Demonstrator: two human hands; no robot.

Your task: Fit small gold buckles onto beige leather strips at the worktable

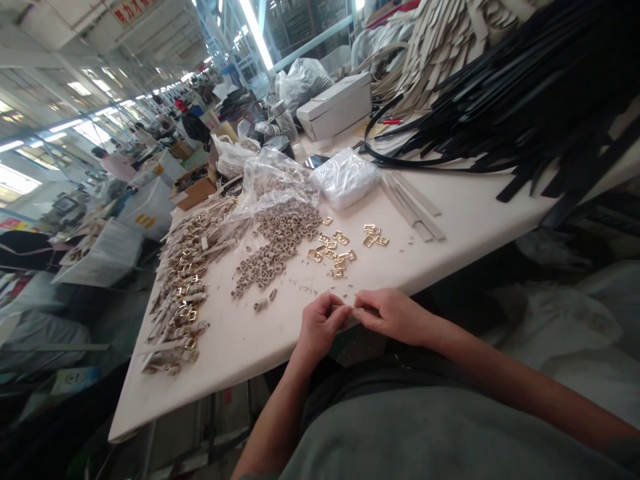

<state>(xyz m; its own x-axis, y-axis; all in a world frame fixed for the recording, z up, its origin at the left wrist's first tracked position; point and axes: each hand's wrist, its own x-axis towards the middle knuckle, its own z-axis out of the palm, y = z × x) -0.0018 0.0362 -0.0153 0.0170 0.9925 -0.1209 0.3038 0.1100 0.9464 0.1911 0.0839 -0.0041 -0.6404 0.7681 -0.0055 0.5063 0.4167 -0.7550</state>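
Small piece (353,309): at the meeting fingertips, just above the near edge of the table (240,343). Mostly covered; kind and material cannot be told.

Fingers:
- Left hand (319,325): thumb and index closed in a pinch, apparently grasping the piece's left end; other fingers curled in.
- Right hand (383,312): thumb and index also drawn together, seemingly on the other end. No clear opening seen in either pinch. The 2 hands nearly touch.

Risks (judgement):
- Grip covers little of the piece. If 1 pinch loosens, it could slip over the edge towards the lap; cause, small size plus work held at the rim.
- A dropped piece could be lost among the tiny scraps (345,295) just beyond the fingertips.
- A forearm sweeping forward could scatter the gold buckles (341,255), which lie loose and partly overlapping.
- Uneven pull between the hands could twist or bend the piece; stiffness unknown.

Outward:
- Beige loops (273,260) heaped left of the buckles, a few apart from the heap. Could roll if nudged.
- Clear plastic bag (280,177) behind the loops; white packet (345,177) beside it.
- Beige strips (413,207) flat, right of the packet.
- Buckled straps (187,287) piled along the left side.
- Black straps (500,100) heaped far right, some ends near the table's edge.
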